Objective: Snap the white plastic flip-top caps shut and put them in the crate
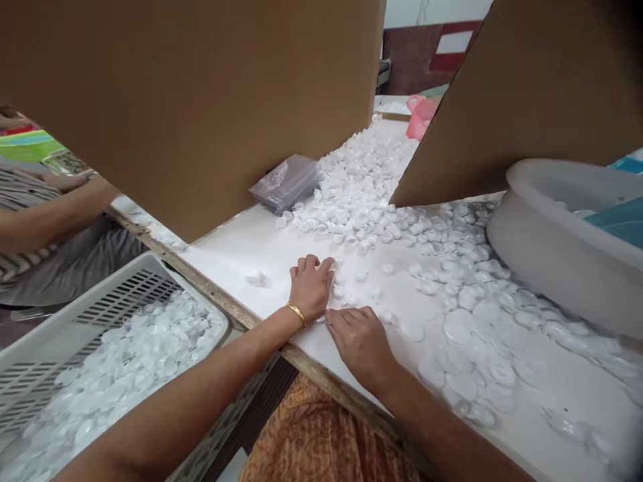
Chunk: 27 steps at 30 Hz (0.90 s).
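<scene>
My left hand (310, 286), with a gold bangle (297, 313) at the wrist, rests on the white table (236, 258) with its fingers curled over small white plastic caps (346, 294). My right hand (358, 338) lies just beside it, fingers together and pressed down on the table near the left hand's heel. What either hand holds is hidden. A big heap of the same white caps (362, 194) spreads across the table beyond them, and flat clear round lids (467, 328) lie to the right.
A white slotted crate (75, 314) full of clear pieces sits low at my left. Cardboard sheets (191, 100) stand behind the table. A large pale basin (557, 248) is at right, a plastic bag packet (287, 181) by the cardboard. Another person's arm (45, 214) shows at far left.
</scene>
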{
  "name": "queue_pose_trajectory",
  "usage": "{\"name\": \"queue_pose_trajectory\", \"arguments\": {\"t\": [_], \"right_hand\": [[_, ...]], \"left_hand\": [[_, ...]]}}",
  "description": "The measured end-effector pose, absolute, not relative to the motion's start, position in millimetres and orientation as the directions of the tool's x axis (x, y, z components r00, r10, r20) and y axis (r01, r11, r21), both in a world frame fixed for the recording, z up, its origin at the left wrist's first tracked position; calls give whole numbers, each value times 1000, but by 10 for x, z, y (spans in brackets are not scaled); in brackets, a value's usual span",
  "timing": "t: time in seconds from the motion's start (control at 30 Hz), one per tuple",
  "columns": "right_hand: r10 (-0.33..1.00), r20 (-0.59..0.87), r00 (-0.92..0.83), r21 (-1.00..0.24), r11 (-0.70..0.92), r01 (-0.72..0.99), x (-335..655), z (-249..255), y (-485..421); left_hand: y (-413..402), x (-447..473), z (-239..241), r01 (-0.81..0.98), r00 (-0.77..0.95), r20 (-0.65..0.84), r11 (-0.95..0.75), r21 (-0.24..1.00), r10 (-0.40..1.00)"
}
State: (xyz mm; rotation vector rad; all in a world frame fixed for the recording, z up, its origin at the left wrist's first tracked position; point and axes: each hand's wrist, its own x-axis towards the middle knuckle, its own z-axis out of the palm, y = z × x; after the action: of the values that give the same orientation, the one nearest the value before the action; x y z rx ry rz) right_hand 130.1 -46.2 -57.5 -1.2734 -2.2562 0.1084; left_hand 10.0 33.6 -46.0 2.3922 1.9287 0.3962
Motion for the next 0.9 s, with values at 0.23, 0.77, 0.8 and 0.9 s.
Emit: {"name": "queue_pose_trajectory", "arguments": {"t": [0.23,0.77,0.8,0.9], "right_hand": [[781,404,-476,-270,599,754,1339,-627,-494],[972,180,-151,-416,214,884,2166,-234,-627],[984,133,-118,-358,159,920,2297,-246,-664],[994,25,-105,-201,107,974,2514,-355,-732]], "left_hand": [[321,84,-507,936,302,212,-332,121,929],[403,-267,-314,977,124,196,-154,145,973],[430,-344,-307,977,120,171,-147,155,978],[495,-526,-264,967,81,148,-114,228,986]]}}
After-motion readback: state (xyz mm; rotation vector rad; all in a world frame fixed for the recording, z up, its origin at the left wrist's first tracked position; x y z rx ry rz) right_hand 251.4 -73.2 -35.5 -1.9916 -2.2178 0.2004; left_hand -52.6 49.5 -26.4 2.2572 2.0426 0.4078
